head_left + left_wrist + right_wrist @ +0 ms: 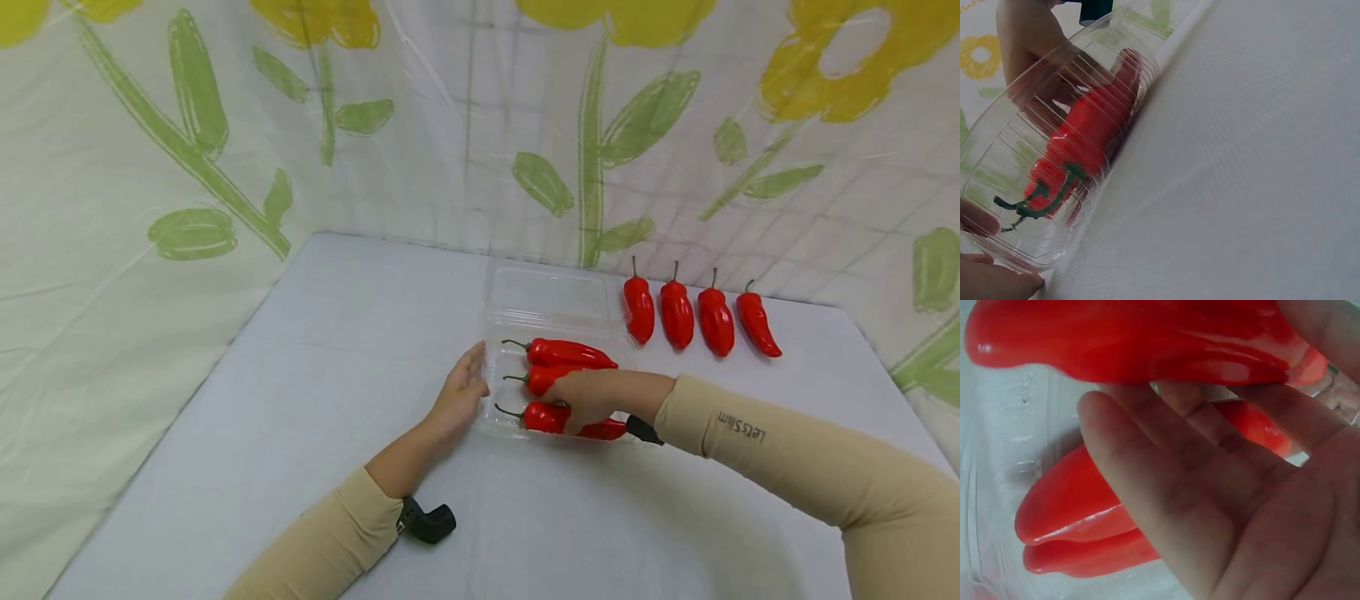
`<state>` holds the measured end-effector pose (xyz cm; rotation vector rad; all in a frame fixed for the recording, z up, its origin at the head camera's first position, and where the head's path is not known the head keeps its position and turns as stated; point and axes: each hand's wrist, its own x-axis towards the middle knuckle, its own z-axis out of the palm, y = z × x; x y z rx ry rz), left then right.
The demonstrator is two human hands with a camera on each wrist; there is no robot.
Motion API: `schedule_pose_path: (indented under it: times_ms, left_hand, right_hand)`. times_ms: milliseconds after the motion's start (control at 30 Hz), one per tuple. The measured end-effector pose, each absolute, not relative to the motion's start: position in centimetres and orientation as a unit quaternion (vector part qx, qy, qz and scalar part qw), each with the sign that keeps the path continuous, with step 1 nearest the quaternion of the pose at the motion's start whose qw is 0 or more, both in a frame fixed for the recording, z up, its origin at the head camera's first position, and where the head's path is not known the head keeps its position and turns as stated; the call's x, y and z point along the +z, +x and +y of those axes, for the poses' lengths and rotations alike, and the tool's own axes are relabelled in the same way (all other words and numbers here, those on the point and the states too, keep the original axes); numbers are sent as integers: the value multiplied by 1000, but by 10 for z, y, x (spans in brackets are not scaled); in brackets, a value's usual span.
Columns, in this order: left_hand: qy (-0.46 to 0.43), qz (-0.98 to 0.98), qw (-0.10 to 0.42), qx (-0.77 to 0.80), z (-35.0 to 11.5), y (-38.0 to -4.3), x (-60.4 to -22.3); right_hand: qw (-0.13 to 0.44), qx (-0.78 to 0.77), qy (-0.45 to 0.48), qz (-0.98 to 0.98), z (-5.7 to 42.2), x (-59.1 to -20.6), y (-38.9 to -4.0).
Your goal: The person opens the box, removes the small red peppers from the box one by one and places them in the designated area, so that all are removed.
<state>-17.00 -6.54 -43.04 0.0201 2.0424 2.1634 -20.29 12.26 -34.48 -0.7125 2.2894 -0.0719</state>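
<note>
A clear plastic clamshell box stands with its lid folded back. In it lie three red peppers, stems to the left: a back pepper, a middle pepper and a front pepper. My right hand reaches into the box and holds the front pepper, thumb on one side and fingers on the other, as the pepper in the right wrist view shows. At the box's left end, my left hand grips the wall; its fingertips sit at the corner.
Four more red peppers stand in a row right of the lid, stems to the back: first, second, third and fourth. A white table bears everything. Behind it hangs a flower-printed curtain.
</note>
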Motion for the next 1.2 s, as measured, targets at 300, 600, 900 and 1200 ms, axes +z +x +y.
schedule_pose_path:
  times_ms: [300, 600, 900, 1200]
  left_hand:
    - [0, 671, 74, 738, -64, -169, -432]
    - [-5, 670, 59, 740, -70, -169, -430]
    - [-10, 670, 50, 740, -75, -173, -429]
    - [-10, 670, 47, 741, -71, -174, -429]
  right_hand:
    - [342, -30, -286, 895, 127, -344, -199]
    - [332, -93, -317, 884, 138, -334, -201]
    - [294, -185, -327, 879, 153, -331, -198]
    - [265, -277, -320, 867, 170, -331, -187]
